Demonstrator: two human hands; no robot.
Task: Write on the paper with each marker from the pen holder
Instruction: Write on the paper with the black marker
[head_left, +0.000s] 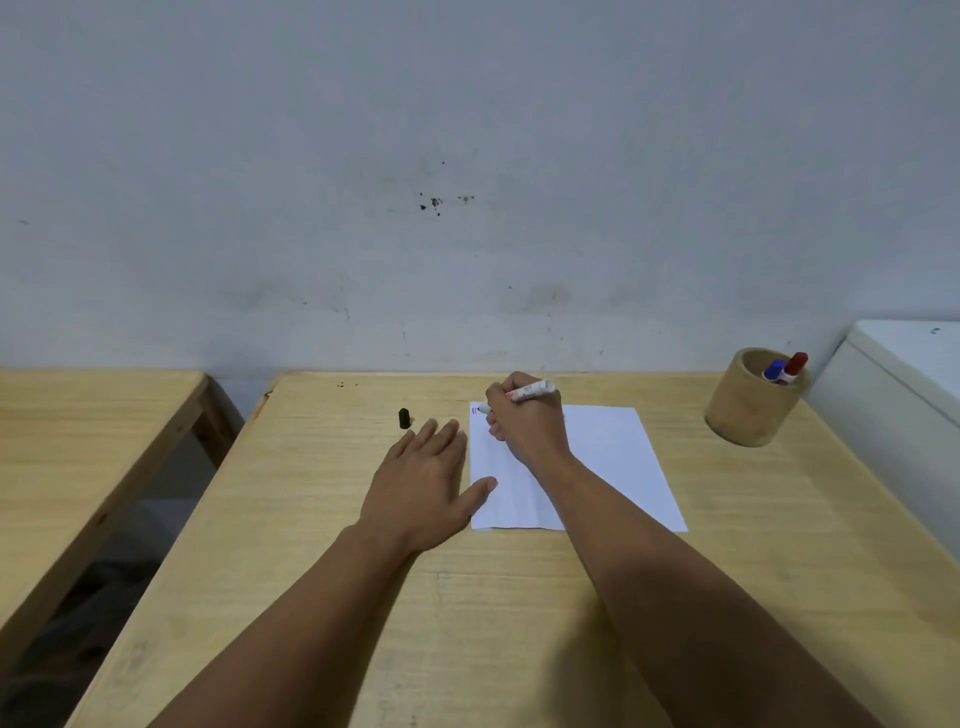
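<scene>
A white sheet of paper (613, 457) lies on the wooden table (467, 597). My right hand (524, 421) grips a white marker (532, 389), its tip touching the paper's far left corner beside short red and blue marks (475, 410). My left hand (421, 483) rests flat on the table, fingers spread, with the thumb on the paper's left edge. A black cap (404, 418) lies on the table just beyond my left fingers. The round wooden pen holder (748, 410) stands at the far right with a blue-capped marker (775, 370) and a red-capped marker (795, 362) in it.
A second wooden table (88, 431) stands to the left across a gap. A white box-like object (904, 384) sits against the table's right side by the pen holder. A grey wall rises directly behind the table.
</scene>
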